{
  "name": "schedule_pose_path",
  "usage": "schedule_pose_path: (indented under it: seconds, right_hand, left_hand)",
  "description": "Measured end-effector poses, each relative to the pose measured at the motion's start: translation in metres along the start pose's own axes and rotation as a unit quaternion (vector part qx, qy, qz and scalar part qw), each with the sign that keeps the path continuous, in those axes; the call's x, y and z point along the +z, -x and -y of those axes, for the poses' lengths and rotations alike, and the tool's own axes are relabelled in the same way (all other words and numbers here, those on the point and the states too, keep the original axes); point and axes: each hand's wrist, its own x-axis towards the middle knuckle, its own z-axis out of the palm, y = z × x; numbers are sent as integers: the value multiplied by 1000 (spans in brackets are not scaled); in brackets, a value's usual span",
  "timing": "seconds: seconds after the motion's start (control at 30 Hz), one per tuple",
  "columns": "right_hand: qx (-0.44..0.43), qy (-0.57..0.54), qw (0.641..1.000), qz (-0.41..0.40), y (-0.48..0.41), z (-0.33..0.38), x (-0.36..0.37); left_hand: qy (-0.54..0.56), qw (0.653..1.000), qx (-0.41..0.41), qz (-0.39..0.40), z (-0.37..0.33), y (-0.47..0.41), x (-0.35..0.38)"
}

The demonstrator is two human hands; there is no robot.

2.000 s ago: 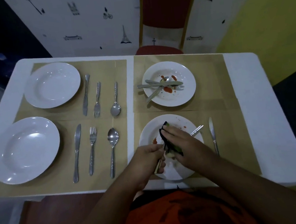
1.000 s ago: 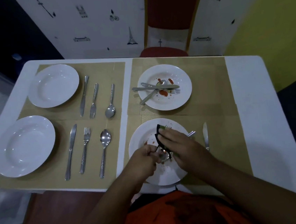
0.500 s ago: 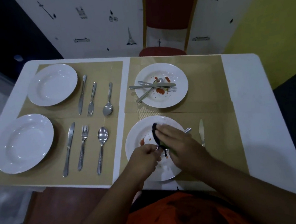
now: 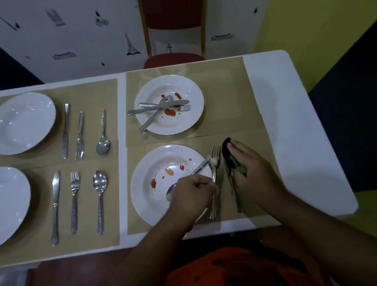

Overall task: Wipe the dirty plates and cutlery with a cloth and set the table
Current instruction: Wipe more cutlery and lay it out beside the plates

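The near dirty plate (image 4: 147,200) has red sauce spots and a spoon (image 4: 171,190) lying in it. My left hand (image 4: 191,195) is over the plate's right side and grips a fork (image 4: 215,161). The fork's tines point away from me and carry a white bit. My right hand (image 4: 252,173) holds the dark and green cloth (image 4: 228,156) on the placemat right of the plate. It lies over a knife (image 4: 237,201), of which only the handle shows. The far dirty plate (image 4: 174,127) has sauce and a crossed knife, fork and spoon (image 4: 156,107) on it.
Two clean white plates (image 4: 21,123) (image 4: 1,206) sit on the left placemats, each with a knife, fork and spoon laid in a row to its right. A red chair (image 4: 174,59) stands at the table's far side. The bare white table strip (image 4: 298,131) is on the right.
My right hand has carried the cloth off the near plate to the right, onto the mat over the knife. My left hand now holds the fork, and the spoon lies in the plate.
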Motion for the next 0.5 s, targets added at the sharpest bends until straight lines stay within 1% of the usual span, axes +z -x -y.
schedule_pose_path:
  seconds: [0.07, 0.2, 0.27, 0.43, 0.5]
  right_hand:
    - [19, -3, 1000, -8, 8, -14, -8]
    - [58, 7, 998, -10, 21, -43, -20]
    - [65, 11, 998, -3, 24, -58, -23]
    - [57, 13, 998, 15, 25, -81, -22]
    - [57, 12, 998, 28, 23, -90, -21]
  left_hand:
    - [-21, 1000, 3, 6, -7, -10, 23]
    - [-35, 998, -34, 31, -11, -32, 69]
    - [-55, 997, -37, 40, -8, -42, 90]
    - [-135, 990, -16, 27, -5, -55, 116]
    - [-215, 976, 31, 23, -4, -54, 119]
